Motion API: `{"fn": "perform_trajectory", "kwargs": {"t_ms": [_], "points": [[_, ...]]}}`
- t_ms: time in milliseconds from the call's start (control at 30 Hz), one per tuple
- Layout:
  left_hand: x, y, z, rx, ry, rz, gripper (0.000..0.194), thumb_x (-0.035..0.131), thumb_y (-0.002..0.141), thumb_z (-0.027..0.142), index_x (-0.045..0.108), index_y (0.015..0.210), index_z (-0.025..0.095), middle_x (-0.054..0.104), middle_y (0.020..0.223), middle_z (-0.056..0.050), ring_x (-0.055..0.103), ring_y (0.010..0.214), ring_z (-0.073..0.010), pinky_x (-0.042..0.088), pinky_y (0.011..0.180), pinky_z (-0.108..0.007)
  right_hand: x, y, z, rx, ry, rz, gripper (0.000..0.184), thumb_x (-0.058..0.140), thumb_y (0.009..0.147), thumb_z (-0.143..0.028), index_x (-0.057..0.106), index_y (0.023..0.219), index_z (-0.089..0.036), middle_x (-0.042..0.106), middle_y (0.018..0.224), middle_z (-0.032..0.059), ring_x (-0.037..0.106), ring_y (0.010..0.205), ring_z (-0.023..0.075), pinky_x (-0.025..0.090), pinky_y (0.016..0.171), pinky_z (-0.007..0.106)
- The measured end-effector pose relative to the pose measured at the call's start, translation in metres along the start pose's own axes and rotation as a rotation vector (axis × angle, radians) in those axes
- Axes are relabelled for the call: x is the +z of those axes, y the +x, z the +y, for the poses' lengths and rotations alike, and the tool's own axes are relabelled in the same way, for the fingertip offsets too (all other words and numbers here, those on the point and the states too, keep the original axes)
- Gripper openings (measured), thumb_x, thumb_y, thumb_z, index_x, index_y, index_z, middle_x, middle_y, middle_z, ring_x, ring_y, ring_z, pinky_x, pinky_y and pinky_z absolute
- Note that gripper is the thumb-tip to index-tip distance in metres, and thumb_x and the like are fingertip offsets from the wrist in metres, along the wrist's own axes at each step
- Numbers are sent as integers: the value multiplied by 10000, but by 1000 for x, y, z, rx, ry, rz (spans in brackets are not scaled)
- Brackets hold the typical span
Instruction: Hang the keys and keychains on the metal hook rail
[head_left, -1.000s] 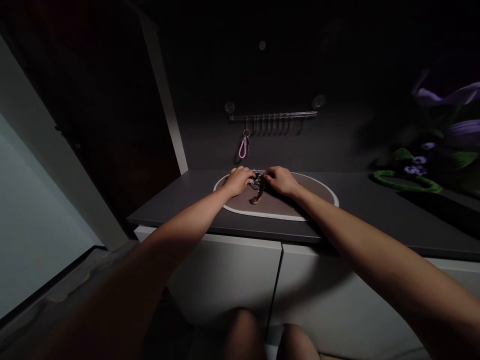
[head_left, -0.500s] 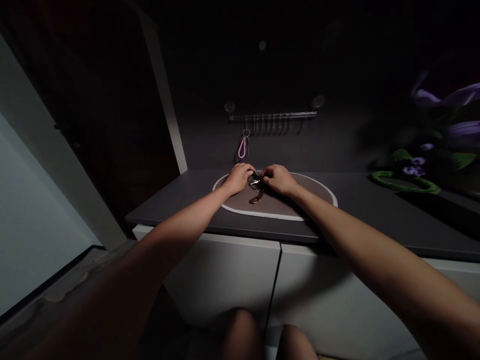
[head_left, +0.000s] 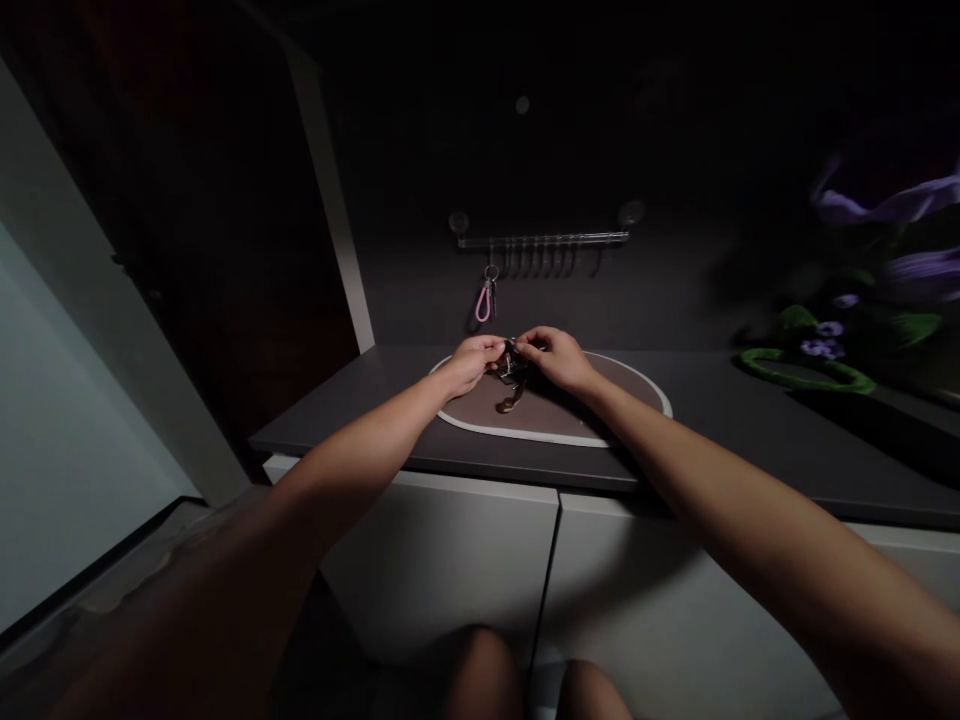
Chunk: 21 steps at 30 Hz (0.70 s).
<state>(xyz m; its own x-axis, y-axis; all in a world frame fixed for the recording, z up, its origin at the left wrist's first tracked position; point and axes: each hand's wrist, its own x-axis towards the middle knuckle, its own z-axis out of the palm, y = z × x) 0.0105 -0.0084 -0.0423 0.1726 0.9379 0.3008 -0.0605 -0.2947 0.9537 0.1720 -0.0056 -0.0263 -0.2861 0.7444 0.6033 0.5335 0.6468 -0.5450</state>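
The left hand [head_left: 469,365] and right hand [head_left: 556,358] are pinching a small metal key ring [head_left: 510,362] between their fingertips, over a brown oval mat [head_left: 585,420] with a white rim on a dark grey counter [head_left: 337,425]. A dark brown fob [head_left: 508,404] is seemingly trailing onto the mat; any markings are too dim to read. Farther back, a pink loop keychain [head_left: 485,303] is hanging from a clear hook rail [head_left: 544,239].

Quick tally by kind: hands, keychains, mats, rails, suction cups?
Hands: 2 (left hand, right hand)
Keychains: 2 (metal keychain between the hands, pink loop keychain on the rail)
Mats: 1 (oval mat)
Rails: 1 (wall rail)
Suction cups: 2 (suction cups)
Total: 8
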Motion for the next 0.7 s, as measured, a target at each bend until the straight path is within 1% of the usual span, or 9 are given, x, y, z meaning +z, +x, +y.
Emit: {"fn": "perform_trajectory", "kwargs": {"t_ms": [100,200,300,467,533,633,700], "points": [[0,-1,0,-18,-54,-6,114,504,803,110,616,820,103,576,662,-8,479,564,-48,358,575,-187,1,1,3,-5,75,7,182,552,755,-308,637,808,-156,651,785,33,546,698,125,411,683,248],[-1,-1,0,-26,-68,-24,126,497,805,112,618,838,98,578,660,-9,482,562,-47,363,574,-188,2,2,5,6,117,-16,191,560,743,-322,630,796,-152,642,767,31,539,691,123,414,675,248],[-1,-3,1,-22,-44,-51,141,528,783,121,614,894,104,594,702,-13,503,596,-53,378,602,-197,2,2,6,19,172,-29,202,561,738,-335,616,797,-149,631,759,29,528,676,119,418,660,247],[0,-6,4,12,21,-71,260,587,730,116,579,990,106,598,721,-6,509,620,-55,393,648,-209,3,4,6,32,276,-8,165,553,735,-306,577,777,-148,606,746,22,516,662,110,423,655,250],[1,-7,5,63,72,-63,256,601,730,161,581,979,107,606,735,-10,513,646,-64,401,683,-223,3,4,6,44,298,-9,154,552,731,-298,565,767,-149,596,729,18,511,653,107,422,650,248],[1,-6,5,197,158,-18,220,614,726,258,601,888,110,621,799,-24,523,724,-86,397,741,-237,3,4,5,46,303,-21,164,558,723,-309,561,752,-148,591,715,17,507,647,105,419,649,247],[0,-5,5,261,193,7,233,630,706,304,607,838,114,621,805,-23,520,743,-96,390,749,-241,3,4,5,27,309,-34,184,568,715,-328,567,747,-147,592,711,16,506,644,106,418,648,250]]}}
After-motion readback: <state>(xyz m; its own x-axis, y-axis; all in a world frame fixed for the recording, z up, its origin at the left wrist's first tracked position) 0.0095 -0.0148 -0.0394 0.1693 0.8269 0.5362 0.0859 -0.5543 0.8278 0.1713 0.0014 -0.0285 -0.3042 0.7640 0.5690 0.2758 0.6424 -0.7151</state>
